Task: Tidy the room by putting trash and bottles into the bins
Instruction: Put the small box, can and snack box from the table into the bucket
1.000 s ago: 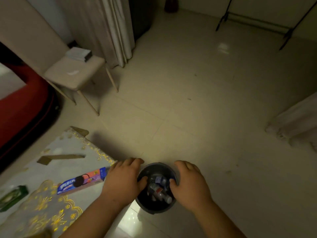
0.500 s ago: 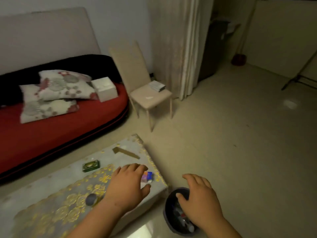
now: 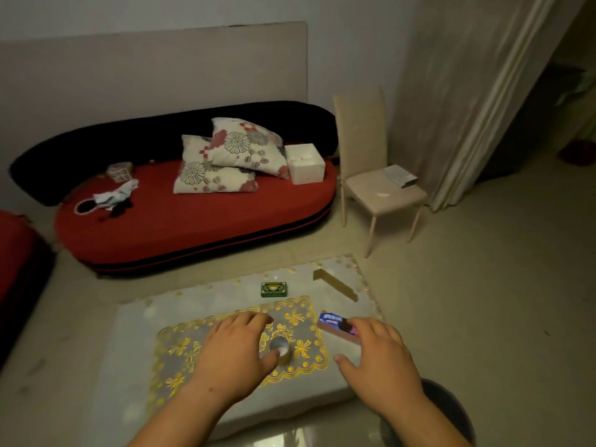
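On the near bench (image 3: 135,333), pick-up step. Left hand (image 3: 235,346) open, thumb beside small cylinder (image 3: 280,349). Right hand (image 3: 377,356) open, fingertips at cookie box (image 3: 332,324). Next: grip both, carry to bin (image 3: 454,411), near right.

A small tan cylinder (image 3: 281,349) with a pale round top stands upright near the middle of the low table (image 3: 193,304). At its 12 o'clock a flat green box (image 3: 274,289) lies face up. At 1 o'clock lies a tan L-shaped cardboard strip (image 3: 337,285). At 2 o'clock a blue and purple biscuit box (image 3: 335,325) lies flat, its near end hidden. At 4 o'clock, off the table's corner, 1 dark round bin (image 3: 454,411) shows only in part.
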A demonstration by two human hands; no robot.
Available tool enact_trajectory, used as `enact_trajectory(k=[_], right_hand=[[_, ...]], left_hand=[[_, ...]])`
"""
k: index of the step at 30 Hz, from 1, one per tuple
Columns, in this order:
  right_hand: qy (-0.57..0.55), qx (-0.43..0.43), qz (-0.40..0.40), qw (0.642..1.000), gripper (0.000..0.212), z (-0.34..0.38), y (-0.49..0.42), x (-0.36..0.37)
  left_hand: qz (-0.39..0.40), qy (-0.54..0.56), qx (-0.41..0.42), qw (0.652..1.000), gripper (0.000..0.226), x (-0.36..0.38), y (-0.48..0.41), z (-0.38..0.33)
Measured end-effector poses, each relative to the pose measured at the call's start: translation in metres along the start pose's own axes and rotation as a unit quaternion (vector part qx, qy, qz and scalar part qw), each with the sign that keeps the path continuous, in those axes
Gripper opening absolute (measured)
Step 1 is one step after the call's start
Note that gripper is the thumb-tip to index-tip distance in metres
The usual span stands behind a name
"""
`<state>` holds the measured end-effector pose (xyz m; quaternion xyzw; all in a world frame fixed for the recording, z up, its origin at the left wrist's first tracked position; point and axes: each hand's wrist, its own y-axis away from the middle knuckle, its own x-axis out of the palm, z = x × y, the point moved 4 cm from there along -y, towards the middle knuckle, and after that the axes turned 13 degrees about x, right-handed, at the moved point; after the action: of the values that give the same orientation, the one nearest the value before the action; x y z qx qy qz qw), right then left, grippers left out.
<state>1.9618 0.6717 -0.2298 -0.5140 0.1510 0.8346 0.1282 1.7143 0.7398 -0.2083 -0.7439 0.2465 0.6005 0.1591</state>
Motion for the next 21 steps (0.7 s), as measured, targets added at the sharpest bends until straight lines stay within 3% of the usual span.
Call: enact_trajectory(k=[8,21], right_hand=[[-0.006,0.014,0.02,1.0,0.066,0.062,-0.008,0.053],[-0.021,0.014,0.06,0.998,0.069,0.052,-0.095,0.139]], left_hand=[[0.013,0.005,0.007,1.0,0.059,-0.001,-0.004,0.076],[0.059,0.023,-0.019,0.998,0.065,0.093,-0.101,0.105]])
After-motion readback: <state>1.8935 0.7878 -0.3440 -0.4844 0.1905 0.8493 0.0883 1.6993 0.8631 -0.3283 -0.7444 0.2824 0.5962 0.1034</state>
